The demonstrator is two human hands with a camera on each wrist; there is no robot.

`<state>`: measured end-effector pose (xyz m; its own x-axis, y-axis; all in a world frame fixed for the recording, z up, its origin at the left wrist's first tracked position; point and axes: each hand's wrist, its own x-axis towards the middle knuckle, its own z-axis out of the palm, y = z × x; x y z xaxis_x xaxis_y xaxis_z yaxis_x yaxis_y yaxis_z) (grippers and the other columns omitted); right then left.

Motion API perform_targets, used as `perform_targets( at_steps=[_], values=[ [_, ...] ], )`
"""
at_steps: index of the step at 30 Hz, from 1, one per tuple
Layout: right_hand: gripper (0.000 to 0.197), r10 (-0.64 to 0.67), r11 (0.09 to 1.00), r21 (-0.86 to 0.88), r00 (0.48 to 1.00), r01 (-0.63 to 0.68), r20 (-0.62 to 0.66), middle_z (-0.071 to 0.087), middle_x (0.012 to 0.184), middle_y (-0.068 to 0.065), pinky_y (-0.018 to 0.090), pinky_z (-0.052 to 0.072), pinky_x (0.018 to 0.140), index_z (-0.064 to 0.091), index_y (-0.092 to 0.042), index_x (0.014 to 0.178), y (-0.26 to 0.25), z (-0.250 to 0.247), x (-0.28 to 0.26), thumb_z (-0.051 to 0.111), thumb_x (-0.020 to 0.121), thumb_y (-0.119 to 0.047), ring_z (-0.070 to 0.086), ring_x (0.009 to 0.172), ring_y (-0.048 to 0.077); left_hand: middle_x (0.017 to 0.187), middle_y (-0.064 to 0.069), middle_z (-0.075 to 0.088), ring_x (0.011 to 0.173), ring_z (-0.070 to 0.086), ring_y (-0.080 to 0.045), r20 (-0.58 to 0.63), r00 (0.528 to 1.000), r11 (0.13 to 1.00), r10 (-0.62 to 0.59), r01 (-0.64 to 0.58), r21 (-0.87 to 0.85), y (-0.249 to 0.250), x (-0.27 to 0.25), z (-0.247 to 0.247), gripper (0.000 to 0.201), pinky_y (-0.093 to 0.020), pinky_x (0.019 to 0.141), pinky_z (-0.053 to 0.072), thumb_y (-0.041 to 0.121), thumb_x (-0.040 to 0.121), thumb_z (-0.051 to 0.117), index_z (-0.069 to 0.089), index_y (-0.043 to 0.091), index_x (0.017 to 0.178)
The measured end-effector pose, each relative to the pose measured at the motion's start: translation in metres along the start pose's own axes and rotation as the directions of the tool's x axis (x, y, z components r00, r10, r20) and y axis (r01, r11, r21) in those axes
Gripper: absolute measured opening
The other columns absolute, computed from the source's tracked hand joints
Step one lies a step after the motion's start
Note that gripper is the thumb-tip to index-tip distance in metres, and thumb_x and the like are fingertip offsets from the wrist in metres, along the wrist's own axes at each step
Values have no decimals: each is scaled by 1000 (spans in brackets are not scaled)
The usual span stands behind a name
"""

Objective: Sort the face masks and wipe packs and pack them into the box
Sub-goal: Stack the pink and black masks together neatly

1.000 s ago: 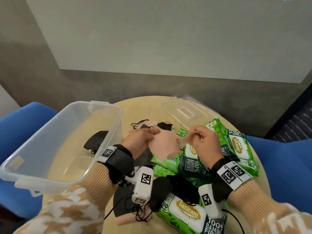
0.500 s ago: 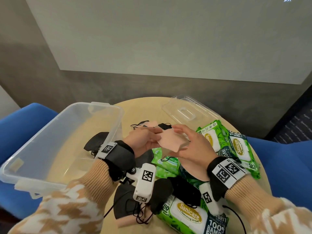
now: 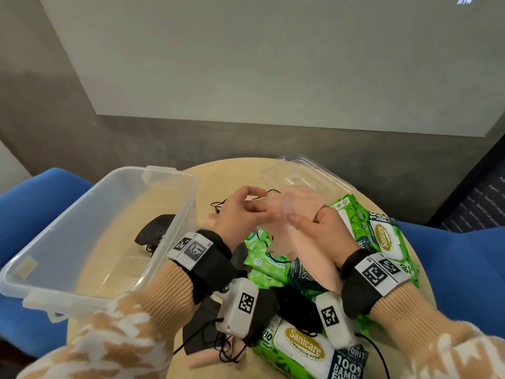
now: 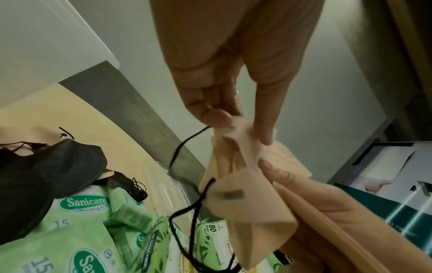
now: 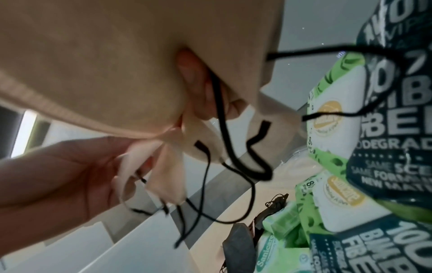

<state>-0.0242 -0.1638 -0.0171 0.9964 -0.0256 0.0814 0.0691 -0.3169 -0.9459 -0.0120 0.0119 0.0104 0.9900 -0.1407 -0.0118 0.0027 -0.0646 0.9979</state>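
Head view: both hands meet above the round desk (image 3: 237, 176), just to the right of the clear plastic box (image 3: 82, 242), and between them they hold up a peach face mask (image 3: 306, 250). The left hand (image 3: 240, 214) has its fingers curled, and the left wrist view shows its thumb and fingertips pinching the mask's upper edge where a black ear loop (image 4: 184, 149) comes off. The right hand (image 3: 325, 236) grips the mask from the other side, the fabric draped over its palm and down towards the wrist; the right wrist view is mostly filled by that fabric, with ear loops dangling below it.

The box sits at the left edge of the desk, open, and looks bare inside. A black face mask (image 3: 153, 231) lies on the desk against the box's right wall. Right of the box, under and beyond the hands, is a heap of green wipe packs (image 3: 379, 233), large ones at the far right and small ones nearer the box. More black masks (image 3: 297, 310) lie on the near end of that heap, with another large pack (image 3: 306, 348) at the near edge. The box's clear lid (image 3: 306, 173) lies flat beyond the heap, further from the box than the hands are.
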Motion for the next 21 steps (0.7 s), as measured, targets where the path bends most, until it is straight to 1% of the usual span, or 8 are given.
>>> perform_targets(
  at_steps=[2,4,6,8,10,12,16,21],
  values=[
    [11,38,999,5,999,-38,-12,72,94,15,34,49,75,68,-8,96,4,-2,4,64,88,-14,65,84,17,63,0,63,53,56,-8,1,1000,999,5,-5,32,1,1,-3,31,-19,57,47,-5,71,76,58,15,87],
    [15,51,998,26,998,-50,-31,71,102,9,39,51,87,64,-15,103,4,-5,5,57,91,-9,66,97,21,67,-2,63,61,53,-14,52,999,997,-1,-3,77,3,1,-8,20,-24,64,44,-2,75,74,63,13,83],
    [22,50,998,43,998,-49,-32,70,104,5,39,51,90,60,-18,106,2,-10,5,51,92,-4,65,100,20,64,3,63,56,49,-13,109,994,996,-10,0,93,7,-1,-12,5,-20,52,37,6,81,71,67,8,84],
    [25,59,997,53,998,-58,-30,68,94,-2,24,51,79,58,-19,102,-1,-15,4,46,93,1,65,89,7,57,8,59,46,47,-8,120,993,996,-24,13,92,10,-3,-16,7,-14,43,34,10,86,65,67,3,88],
    [28,78,994,84,996,-74,-46,59,79,-7,8,43,58,55,-22,90,-3,-19,3,43,93,4,57,63,-11,67,-4,56,58,46,-18,103,995,998,-21,14,69,10,-1,-20,15,-18,47,34,14,88,63,67,-1,92],
    [29,94,990,106,994,-88,-56,57,76,-3,10,42,53,53,-22,83,-2,-20,3,43,93,3,55,56,-7,77,-12,49,68,41,-23,47,999,999,7,-10,44,10,0,-22,12,-25,54,33,17,88,64,69,6,86],
    [16,164,975,151,986,-162,-7,65,81,2,18,46,52,58,-18,92,1,-15,4,49,95,-5,59,62,6,76,-5,58,71,46,-17,-42,977,973,209,-204,108,13,0,-13,19,-19,57,39,4,86,60,68,20,79],
    [19,208,932,277,972,-232,113,71,78,-2,17,48,51,64,-10,109,-10,-6,2,52,96,-17,64,61,4,91,5,71,77,60,-4,225,931,897,287,-344,277,3,-4,7,19,-19,71,49,17,86,65,68,24,103]
  ],
)
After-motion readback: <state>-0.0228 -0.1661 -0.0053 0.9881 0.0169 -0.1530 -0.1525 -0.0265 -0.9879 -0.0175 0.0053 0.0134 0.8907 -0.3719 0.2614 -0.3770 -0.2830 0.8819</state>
